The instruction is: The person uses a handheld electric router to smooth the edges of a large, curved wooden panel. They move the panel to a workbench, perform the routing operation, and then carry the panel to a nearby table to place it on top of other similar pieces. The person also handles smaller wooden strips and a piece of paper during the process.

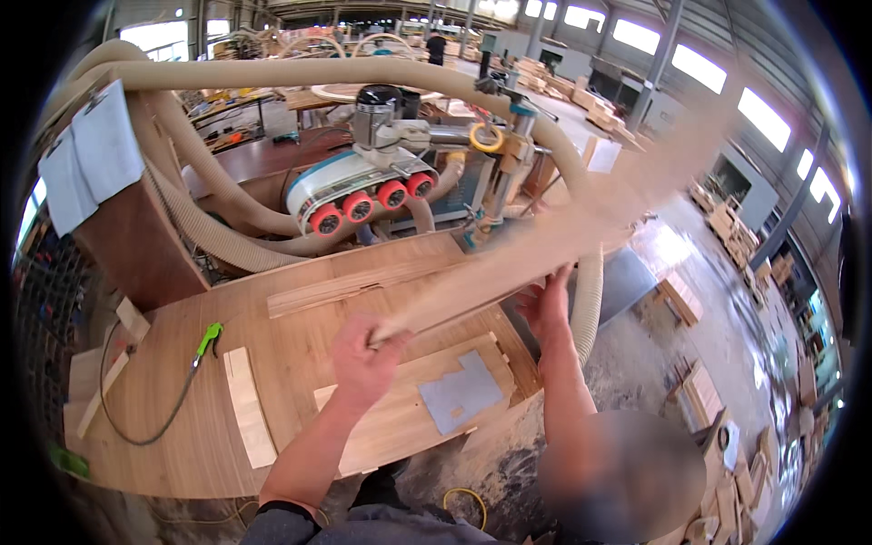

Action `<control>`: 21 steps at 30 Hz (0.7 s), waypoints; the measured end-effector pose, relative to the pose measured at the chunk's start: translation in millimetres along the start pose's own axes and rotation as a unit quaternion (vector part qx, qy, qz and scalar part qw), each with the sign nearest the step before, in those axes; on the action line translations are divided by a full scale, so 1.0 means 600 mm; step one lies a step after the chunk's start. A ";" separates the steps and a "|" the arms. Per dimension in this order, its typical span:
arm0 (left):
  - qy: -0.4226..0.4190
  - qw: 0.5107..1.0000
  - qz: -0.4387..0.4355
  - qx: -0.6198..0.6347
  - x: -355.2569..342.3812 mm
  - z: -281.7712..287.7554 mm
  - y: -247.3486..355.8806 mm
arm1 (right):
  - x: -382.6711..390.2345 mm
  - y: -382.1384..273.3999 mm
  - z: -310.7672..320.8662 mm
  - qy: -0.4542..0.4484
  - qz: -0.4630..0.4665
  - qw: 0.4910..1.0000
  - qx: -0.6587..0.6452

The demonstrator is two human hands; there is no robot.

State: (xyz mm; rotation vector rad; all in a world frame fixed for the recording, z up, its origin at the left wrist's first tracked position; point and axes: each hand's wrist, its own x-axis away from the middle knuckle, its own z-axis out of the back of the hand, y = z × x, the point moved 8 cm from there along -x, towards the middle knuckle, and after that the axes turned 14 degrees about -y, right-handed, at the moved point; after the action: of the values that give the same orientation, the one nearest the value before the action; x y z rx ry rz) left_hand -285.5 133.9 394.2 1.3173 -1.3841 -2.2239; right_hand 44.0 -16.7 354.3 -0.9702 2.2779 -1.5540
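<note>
A long wooden board (509, 268), smeared by motion, is raised and tilted, its far end high toward the upper right. My left hand (366, 359) is closed around its near end. Farther along, my right hand (547, 307) grips the lower edge, with its fingers partly behind the wood. Beneath my arms a wide pale panel (363, 427) lies on the wooden worktable (186, 427), with a grey cut-out sheet (461, 392) on top. Narrow wooden strips (350, 289) rest behind my left hand, and a short pale piece (249, 406) lies to its left.
A green air blow gun (208, 341) with a dark hose lies at the table's left. Behind stands a power feeder (363, 186) with red-rimmed rollers, below a thick beige duct hose (300, 74). Stacked timber (734, 234) lines the right-hand floor. A distant person (436, 47) stands at the back.
</note>
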 end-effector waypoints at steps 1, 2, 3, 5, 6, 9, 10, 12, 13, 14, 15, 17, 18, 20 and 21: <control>-0.011 0.996 -0.077 -0.047 0.004 -0.003 0.032 | -0.034 0.007 0.023 -0.134 0.050 0.985 -0.093; -0.023 0.984 -0.147 -0.098 0.014 -0.003 0.054 | -0.017 0.018 0.026 -0.185 0.057 0.971 -0.143; -0.044 0.974 -0.182 -0.125 0.024 -0.007 0.060 | 0.017 0.035 0.028 -0.213 0.062 0.959 -0.175; -0.086 0.951 -0.255 -0.155 0.040 -0.030 0.081 | 0.099 0.035 0.056 -0.208 0.086 0.958 -0.180; -0.140 0.943 -0.231 -0.196 0.048 -0.041 0.073 | 0.127 0.058 0.071 -0.194 0.087 0.960 -0.183; -0.295 0.886 -0.154 -0.322 0.083 -0.049 0.015 | 0.167 0.204 0.112 -0.145 0.053 0.965 -0.212; -0.316 0.872 -0.168 -0.334 0.077 -0.060 0.008 | 0.191 0.209 0.134 -0.122 0.063 0.969 -0.205; -0.345 0.854 -0.189 -0.341 0.069 -0.073 -0.018 | 0.224 0.236 0.172 -0.077 0.066 0.975 -0.198; -0.349 0.852 -0.197 -0.337 0.061 -0.073 -0.037 | 0.231 0.252 0.185 -0.059 0.064 0.977 -0.196; -0.354 0.850 -0.203 -0.333 0.058 -0.072 -0.058 | 0.238 0.276 0.197 -0.040 0.058 0.978 -0.194; -0.371 0.843 -0.199 -0.335 0.054 -0.070 -0.085 | 0.241 0.294 0.203 -0.026 0.053 0.979 -0.194; -0.399 0.830 -0.199 -0.336 0.049 -0.066 -0.140 | 0.248 0.318 0.214 -0.001 0.051 0.981 -0.188; -0.404 0.827 -0.198 -0.336 0.040 -0.063 -0.163 | 0.247 0.328 0.217 0.009 0.051 0.981 -0.188; -0.419 0.821 -0.194 -0.334 0.026 -0.056 -0.207 | 0.242 0.349 0.220 0.028 0.046 0.981 -0.186; -0.426 0.822 -0.189 -0.327 0.018 -0.056 -0.228 | 0.241 0.357 0.222 0.037 0.045 0.981 -0.186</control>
State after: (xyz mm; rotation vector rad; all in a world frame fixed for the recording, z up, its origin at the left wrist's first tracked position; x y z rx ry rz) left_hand -230.3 180.4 273.0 0.3388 -0.3379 -3.3284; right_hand -81.5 -158.8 133.7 -0.8865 2.6865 -1.1694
